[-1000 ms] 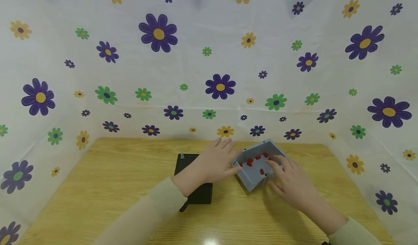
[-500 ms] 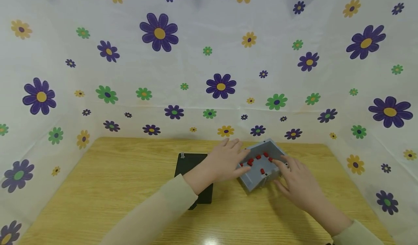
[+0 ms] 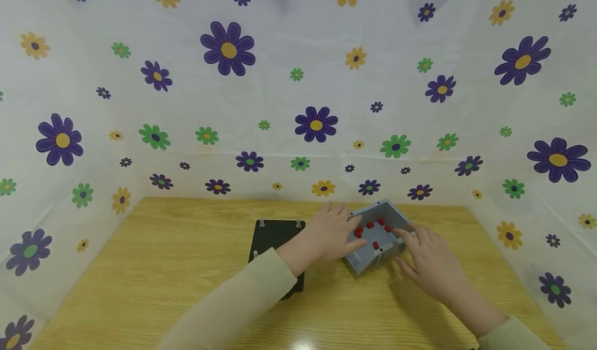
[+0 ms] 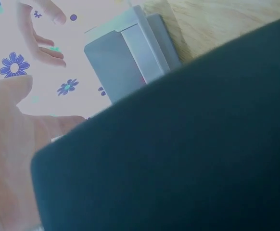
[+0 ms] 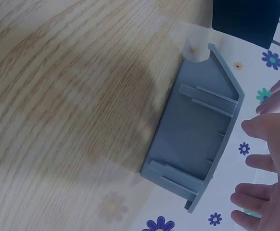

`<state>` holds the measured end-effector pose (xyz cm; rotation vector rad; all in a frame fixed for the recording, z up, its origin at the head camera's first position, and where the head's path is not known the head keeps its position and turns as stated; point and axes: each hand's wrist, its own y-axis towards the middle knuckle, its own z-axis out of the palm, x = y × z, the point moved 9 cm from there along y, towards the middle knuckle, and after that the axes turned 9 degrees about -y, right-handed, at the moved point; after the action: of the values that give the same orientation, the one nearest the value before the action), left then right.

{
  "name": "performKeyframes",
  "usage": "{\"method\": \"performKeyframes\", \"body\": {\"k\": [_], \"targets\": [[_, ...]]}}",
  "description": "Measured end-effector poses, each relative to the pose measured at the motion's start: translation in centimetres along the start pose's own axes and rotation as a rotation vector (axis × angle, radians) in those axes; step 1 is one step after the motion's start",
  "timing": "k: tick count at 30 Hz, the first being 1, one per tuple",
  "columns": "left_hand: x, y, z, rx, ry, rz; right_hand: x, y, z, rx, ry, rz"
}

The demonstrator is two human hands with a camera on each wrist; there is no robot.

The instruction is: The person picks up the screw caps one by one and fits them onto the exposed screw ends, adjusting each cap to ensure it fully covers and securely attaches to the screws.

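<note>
A grey open-topped bin [image 3: 359,259] sits on the table, turned at an angle, with several small red pieces [image 3: 375,245] on its floor. My left hand [image 3: 330,233] is over the bin's left side, fingers extended. At the bin's right side is my right hand [image 3: 434,264], its fingers loosely bent; the index fingertip reaches over the rim near a red piece. In the right wrist view the bin's ribbed outer wall [image 5: 197,120] shows, and that hand [image 5: 274,178] grips nothing. Whether either hand touches the bin is unclear.
A black flat board [image 3: 275,233] with clear peg-like parts at its edges lies left of the bin, partly hidden by my left arm. The wooden table [image 3: 163,256] is bordered by a flower-print sheet [image 3: 280,96]. A dark shape [image 4: 178,154] covers much of the left wrist view.
My left hand has moved right, further over the bin, uncovering more of the black board. My right hand has shifted slightly right. The bin has barely moved.
</note>
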<state>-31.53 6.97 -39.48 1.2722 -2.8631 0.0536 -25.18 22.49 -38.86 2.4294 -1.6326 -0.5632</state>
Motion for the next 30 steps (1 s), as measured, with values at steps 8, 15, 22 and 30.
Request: {"method": "performKeyframes", "body": {"k": [8, 15, 22, 30], "targets": [[-0.5, 1.0, 0.3, 0.01, 0.015, -0.03, -0.3, -0.2, 0.5, 0.003, -0.002, 0.006], [-0.8, 1.9, 0.8, 0.044, 0.059, -0.056, -0.7, -0.1, 0.8, -0.004, 0.005, 0.017], [-1.4, 2.1, 1.3, 0.082, 0.072, -0.077, -1.0, -0.4, 1.1, -0.006, 0.001, 0.026], [-1.0, 2.1, 1.6, 0.125, 0.05, -0.119, -1.2, -0.4, 1.5, 0.006, 0.02, 0.031]]}}
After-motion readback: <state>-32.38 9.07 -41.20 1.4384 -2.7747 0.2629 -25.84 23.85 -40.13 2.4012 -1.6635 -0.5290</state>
